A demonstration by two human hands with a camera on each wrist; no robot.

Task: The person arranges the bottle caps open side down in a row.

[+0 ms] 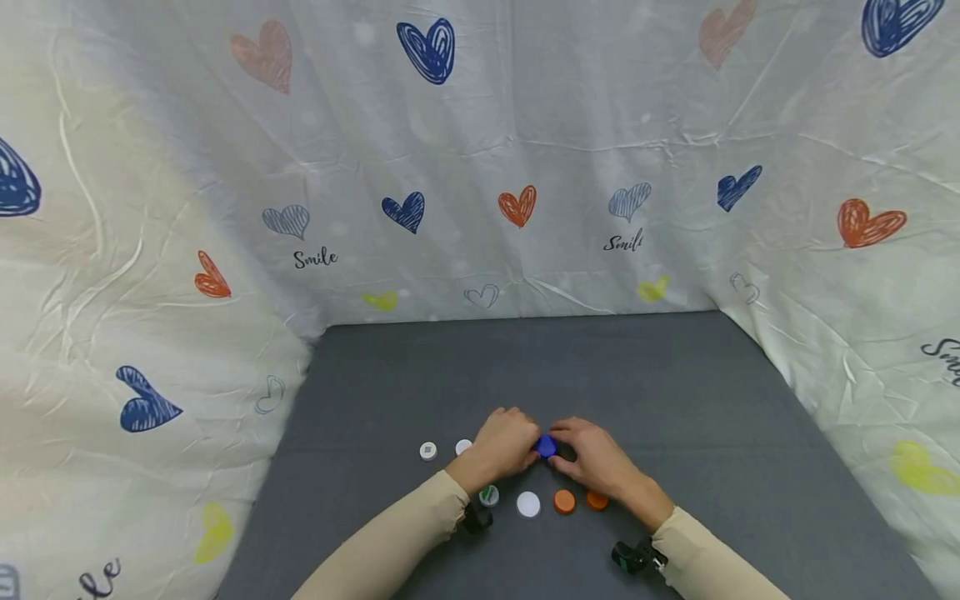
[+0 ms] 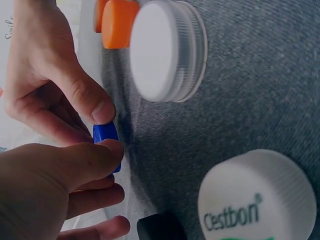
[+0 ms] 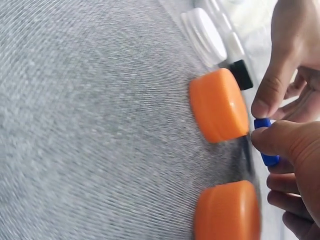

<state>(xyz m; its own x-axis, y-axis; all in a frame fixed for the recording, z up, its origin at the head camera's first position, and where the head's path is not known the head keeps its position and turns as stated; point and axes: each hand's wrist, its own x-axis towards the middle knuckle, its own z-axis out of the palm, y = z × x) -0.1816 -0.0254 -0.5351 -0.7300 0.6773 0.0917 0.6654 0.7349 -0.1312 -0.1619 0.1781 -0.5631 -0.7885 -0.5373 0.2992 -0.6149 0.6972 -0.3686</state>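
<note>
A small blue bottle cap (image 1: 546, 447) is held off the cloth between both hands. My left hand (image 1: 508, 442) pinches its left side with thumb and fingers. From the right, my right hand (image 1: 596, 457) pinches the other side. In the left wrist view the blue cap (image 2: 104, 133) shows between the two thumbs. Tilted on edge, the blue cap (image 3: 270, 159) also appears in the right wrist view, partly covered by fingers. Closer to me lie two orange caps (image 1: 565, 502), a white cap (image 1: 528, 504) and a white Cestbon cap (image 2: 255, 200) with green print.
Two small white caps (image 1: 428, 451) lie left of the left hand, one partly hidden by it. A black cap (image 2: 161, 227) sits near the left hand. Grey cloth (image 1: 637, 375) covers the table, and a white curtain (image 1: 465, 125) with printed hearts hangs behind and at the sides.
</note>
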